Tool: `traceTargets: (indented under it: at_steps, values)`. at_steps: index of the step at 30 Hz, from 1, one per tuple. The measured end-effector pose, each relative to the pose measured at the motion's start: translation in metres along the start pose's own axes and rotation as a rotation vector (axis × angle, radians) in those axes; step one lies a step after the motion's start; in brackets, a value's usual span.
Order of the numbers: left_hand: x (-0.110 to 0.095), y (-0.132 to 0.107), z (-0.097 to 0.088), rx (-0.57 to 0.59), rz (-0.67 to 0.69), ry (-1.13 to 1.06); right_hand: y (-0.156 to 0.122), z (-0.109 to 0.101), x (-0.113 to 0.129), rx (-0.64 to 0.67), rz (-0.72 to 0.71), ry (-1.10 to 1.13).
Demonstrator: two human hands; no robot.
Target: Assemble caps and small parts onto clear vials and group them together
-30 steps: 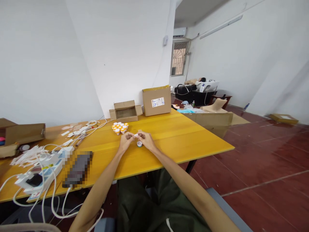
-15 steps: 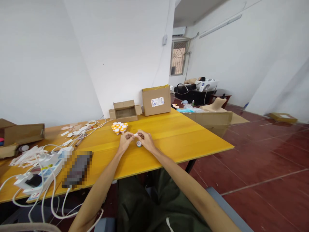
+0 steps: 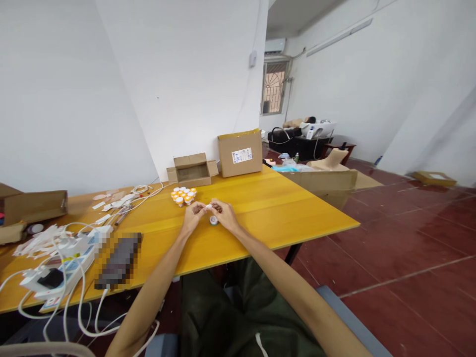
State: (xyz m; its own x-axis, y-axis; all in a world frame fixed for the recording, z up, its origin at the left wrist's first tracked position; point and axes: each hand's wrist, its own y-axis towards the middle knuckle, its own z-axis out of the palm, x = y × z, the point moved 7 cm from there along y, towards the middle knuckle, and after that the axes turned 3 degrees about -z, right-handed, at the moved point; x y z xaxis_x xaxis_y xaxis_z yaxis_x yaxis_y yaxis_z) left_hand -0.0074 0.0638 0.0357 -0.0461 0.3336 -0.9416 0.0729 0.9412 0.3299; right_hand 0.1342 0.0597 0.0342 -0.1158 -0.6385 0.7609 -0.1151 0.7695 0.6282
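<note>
My left hand [image 3: 193, 214] and my right hand [image 3: 225, 215] meet above the table, fingertips pinched on a small white piece [image 3: 208, 207] between them. Its kind is too small to make out, and fingers cover part of it. Just under the hands sits a small round white item with a bluish rim [image 3: 213, 220], apart from both. Beyond my left hand stands a tight cluster of small orange-and-white capped containers [image 3: 183, 195].
Behind are an open cardboard box [image 3: 193, 173] and a taller carton [image 3: 241, 154]. To the left lie a pixelated dark phone-like object [image 3: 119, 260], a power strip [image 3: 87, 253] with loose white cables, and white scraps. The yellow table [image 3: 290, 208] ends at the right.
Both hands stay in nearly the same place with the white piece between them; its visible part looks slightly different. The whole view has shifted very slightly.
</note>
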Motion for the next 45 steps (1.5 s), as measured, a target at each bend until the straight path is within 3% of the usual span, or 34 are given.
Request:
traceTargets:
  at_steps: [30, 45]
  values:
    - [0.0021, -0.0005, -0.0015, -0.004, -0.029, -0.011, 0.0001, 0.0012, -0.0045, -0.011, 0.013, -0.007]
    - [-0.0022, -0.0017, 0.0017, 0.035, 0.035, -0.015, 0.0034, 0.001, -0.0059, -0.004, 0.047, 0.133]
